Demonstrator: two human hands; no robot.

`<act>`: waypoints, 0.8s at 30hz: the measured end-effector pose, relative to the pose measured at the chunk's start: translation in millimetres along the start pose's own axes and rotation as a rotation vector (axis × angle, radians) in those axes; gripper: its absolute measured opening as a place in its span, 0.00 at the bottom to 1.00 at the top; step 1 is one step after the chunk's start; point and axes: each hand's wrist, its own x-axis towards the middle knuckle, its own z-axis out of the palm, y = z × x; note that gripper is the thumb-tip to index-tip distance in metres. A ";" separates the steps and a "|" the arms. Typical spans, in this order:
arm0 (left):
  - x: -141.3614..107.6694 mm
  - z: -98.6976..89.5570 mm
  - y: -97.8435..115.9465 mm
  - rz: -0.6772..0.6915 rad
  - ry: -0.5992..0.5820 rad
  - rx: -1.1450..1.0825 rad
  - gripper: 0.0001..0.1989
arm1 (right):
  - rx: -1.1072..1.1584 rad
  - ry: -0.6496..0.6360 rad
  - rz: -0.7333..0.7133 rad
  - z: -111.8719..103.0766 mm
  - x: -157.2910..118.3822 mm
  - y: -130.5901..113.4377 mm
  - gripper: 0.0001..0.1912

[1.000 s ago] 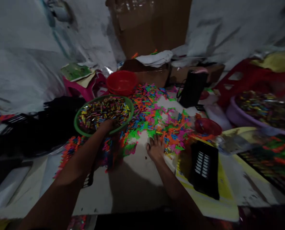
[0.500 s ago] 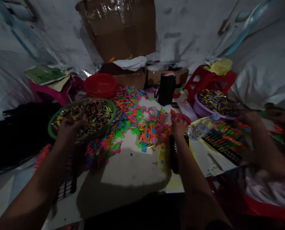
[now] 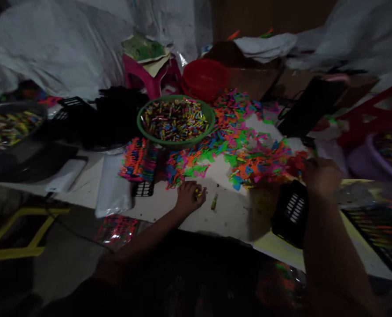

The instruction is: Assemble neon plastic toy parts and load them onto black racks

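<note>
My left hand is low over the near part of the white table, its fingers curled around small yellow tube-like pieces. A single yellow-green tube-like piece lies just right of it. My right hand is at the right, fingers bent and blurred beside orange-red plastic pieces; what it grips is unclear. Below its fingers rests a black slotted tray. Between the hands spreads a pile of bright plastic pieces. Behind my left hand stands a green basin full of small coloured tubes.
Stacked colourful pieces sit on a black grid at left, by a clear plastic bag and a white power bank-like box. A grey basin, red basins, a black bag and a purple basin surround the pile.
The view has swung left. My left hand has left the green basin and come down to the table with yellow pieces. My right hand remains by the right edge of the pile.
</note>
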 end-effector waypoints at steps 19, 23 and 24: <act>-52.0 -31.7 -16.4 0.303 -0.052 0.108 0.24 | 0.589 -0.419 -0.851 75.9 -221.7 -107.3 0.14; -42.2 -31.2 -16.5 0.389 -0.135 0.193 0.16 | 0.631 -0.459 -0.813 62.7 -225.6 -97.3 0.10; -39.9 -32.1 -17.3 0.398 -0.139 0.194 0.13 | 0.641 -0.478 -0.800 58.0 -223.5 -96.5 0.10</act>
